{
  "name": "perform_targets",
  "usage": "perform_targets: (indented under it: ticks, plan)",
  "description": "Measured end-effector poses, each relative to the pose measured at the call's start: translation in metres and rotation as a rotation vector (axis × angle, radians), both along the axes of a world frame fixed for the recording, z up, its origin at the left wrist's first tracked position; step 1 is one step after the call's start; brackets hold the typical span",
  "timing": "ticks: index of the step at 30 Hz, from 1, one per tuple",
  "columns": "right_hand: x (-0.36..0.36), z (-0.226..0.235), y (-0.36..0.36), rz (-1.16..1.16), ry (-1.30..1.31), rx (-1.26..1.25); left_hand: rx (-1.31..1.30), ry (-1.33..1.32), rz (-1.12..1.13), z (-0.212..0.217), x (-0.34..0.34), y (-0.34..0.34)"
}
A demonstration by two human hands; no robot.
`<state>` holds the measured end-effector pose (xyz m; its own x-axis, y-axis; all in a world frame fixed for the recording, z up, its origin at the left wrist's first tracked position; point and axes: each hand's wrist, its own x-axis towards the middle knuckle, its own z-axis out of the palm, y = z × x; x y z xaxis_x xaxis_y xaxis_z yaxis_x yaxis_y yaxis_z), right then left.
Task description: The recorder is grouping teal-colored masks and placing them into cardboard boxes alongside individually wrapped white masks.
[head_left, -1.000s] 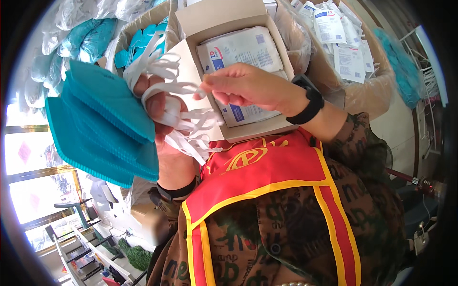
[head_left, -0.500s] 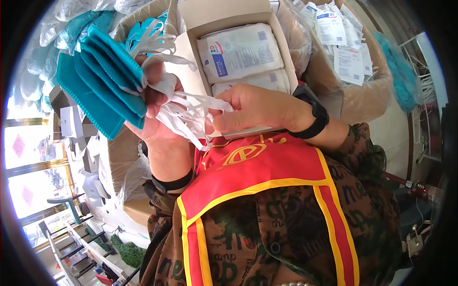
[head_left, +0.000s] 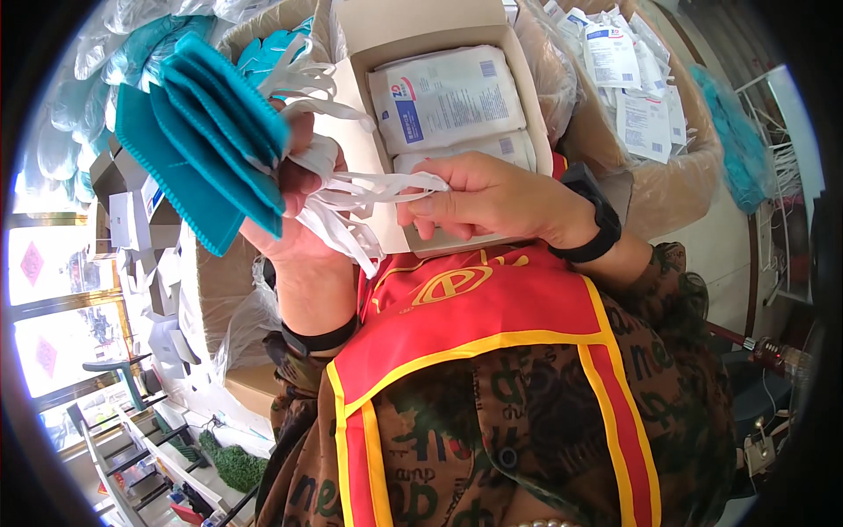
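My left hand (head_left: pixel 303 176) is closed around a stack of teal folded masks (head_left: pixel 206 145) with stitched edges, held up at the left. Long white straps (head_left: pixel 351 198) hang from the stack and run across to the right. Between thumb and fingers, my right hand (head_left: pixel 474 198) pinches some strap ends, pulled out fairly taut. Other straps dangle loose below my left hand. Just beyond my hands stands an open cardboard box (head_left: pixel 430 31) with white printed packets (head_left: pixel 448 97) inside. My right hand is in front of its near edge and hides part of it.
A lined carton (head_left: pixel 694 189) full of white packets (head_left: pixel 645 123) stands at the right. Farther left are another carton with teal masks (head_left: pixel 268 53) and clear bags of teal items (head_left: pixel 149 53). A metal rack (head_left: pixel 123 465) stands low at the left.
My right hand has shifted right and drawn some of the straps straighter. My left hand has moved slightly right with the stack of masks, which has tilted a little.
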<state>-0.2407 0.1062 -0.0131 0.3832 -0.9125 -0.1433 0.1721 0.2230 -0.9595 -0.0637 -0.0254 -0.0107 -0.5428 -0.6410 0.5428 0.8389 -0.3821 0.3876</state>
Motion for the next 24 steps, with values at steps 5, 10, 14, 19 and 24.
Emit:
perform_targets:
  ticks: [5, 10, 14, 19, 24]
  plan:
    - [-0.004, -0.011, -0.004, -0.115, 0.132, -0.139, 0.031, 0.007, -0.085, -0.005, -0.004, 0.007]
    - [-0.009, -0.013, -0.008, -0.161, 0.258, -0.224, 0.122, 0.015, -0.218, -0.006, -0.007, 0.013]
    - [-0.005, -0.015, -0.009, -0.18, 0.237, -0.266, 0.127, -0.019, -0.171, -0.005, -0.007, 0.016]
    - [0.002, 0.0, -0.008, 0.003, 0.062, -0.005, 0.087, -0.06, -0.135, -0.001, -0.007, 0.014]
    - [0.018, -0.022, -0.009, 0.055, -0.201, 0.081, 0.055, -0.048, 0.062, -0.008, -0.01, 0.02]
